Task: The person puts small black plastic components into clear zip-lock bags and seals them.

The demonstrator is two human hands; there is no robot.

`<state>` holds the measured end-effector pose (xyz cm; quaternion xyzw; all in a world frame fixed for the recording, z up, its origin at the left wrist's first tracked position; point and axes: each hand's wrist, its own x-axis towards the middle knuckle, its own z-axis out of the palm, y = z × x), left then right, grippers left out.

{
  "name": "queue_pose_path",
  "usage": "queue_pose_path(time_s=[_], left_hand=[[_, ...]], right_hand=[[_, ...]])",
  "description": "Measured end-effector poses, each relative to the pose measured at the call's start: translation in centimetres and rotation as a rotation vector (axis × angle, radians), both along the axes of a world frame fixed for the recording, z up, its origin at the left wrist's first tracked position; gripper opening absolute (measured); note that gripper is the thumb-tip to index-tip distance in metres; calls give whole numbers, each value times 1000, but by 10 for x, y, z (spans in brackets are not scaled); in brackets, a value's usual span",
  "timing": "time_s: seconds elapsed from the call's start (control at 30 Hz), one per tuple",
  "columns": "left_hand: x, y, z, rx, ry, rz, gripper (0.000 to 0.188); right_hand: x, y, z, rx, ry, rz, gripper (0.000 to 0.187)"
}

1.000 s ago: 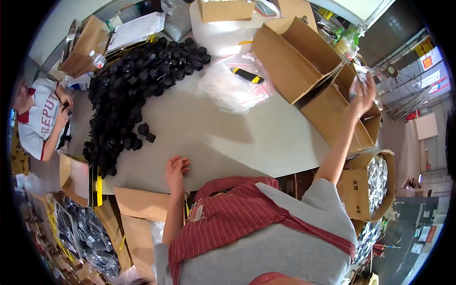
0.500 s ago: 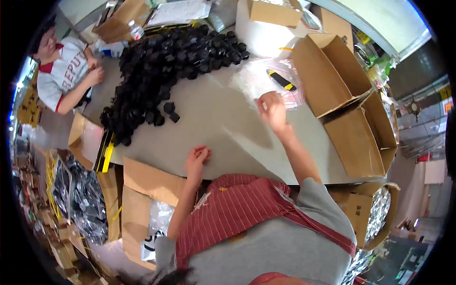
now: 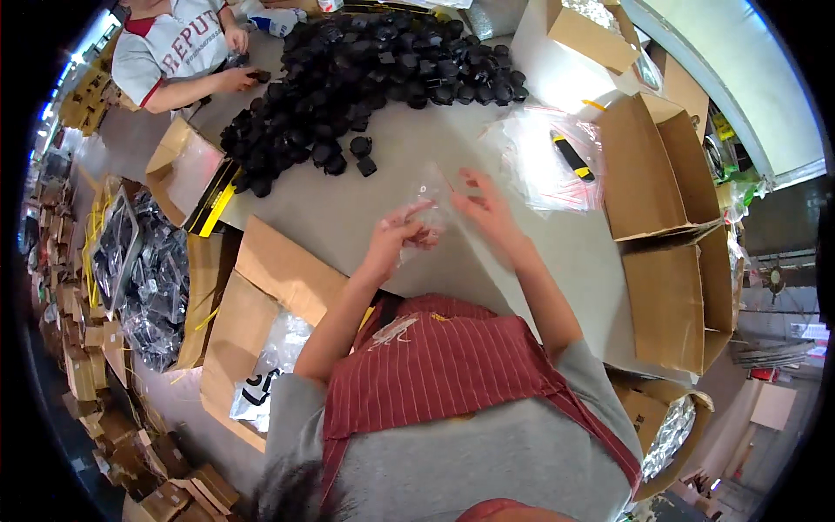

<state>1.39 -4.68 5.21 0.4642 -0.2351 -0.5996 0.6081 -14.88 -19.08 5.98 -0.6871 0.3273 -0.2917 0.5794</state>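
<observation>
While left fingers hold clear bag, grey table, cartons around

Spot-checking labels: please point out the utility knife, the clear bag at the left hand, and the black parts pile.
Utility knife (image 3: 571, 156): head view, middle of its black handle.
Clear bag (image 3: 433, 190): head view, upper part.
Black parts pile (image 3: 348, 85): head view, middle.

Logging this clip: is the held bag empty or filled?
Empty, it seems: the bag in the left hand is see-through, with no contents visible.
</observation>
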Motion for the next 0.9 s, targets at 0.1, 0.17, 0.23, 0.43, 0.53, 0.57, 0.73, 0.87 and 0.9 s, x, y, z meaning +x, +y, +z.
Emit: queue_pose_path(time_s=[0.1,0.17,0.23,0.43,0.53,0.57,0.73,0.87,0.9], left_hand=[[4,3,12,36,41,-54,41],[11,8,5,46,73,-15,38],[17,17,-5,60,113,25,35],[41,33,-4,278,37,222,38],[45,39,15,470,-1042,246,45],[42,40,24,424,-1076,244,40],[21,40,60,240,-1211,240,32],[16,46,65,188,-722,-13,33],[15,50,65,110,-488,57,33]], right_hand=[[1,-25,-8,102,12,148,25],[1,-32,-9,302,85,383,22],[0,-25,-4,400,78,350,17],[0,-6,28,532,128,486,14],[6,3,31,592,162,510,15],[9,8,31,589,167,518,15],[34,50,34,309,113,593,9],[44,60,50,482,38,616,16],[44,57,47,481,41,622,16]])
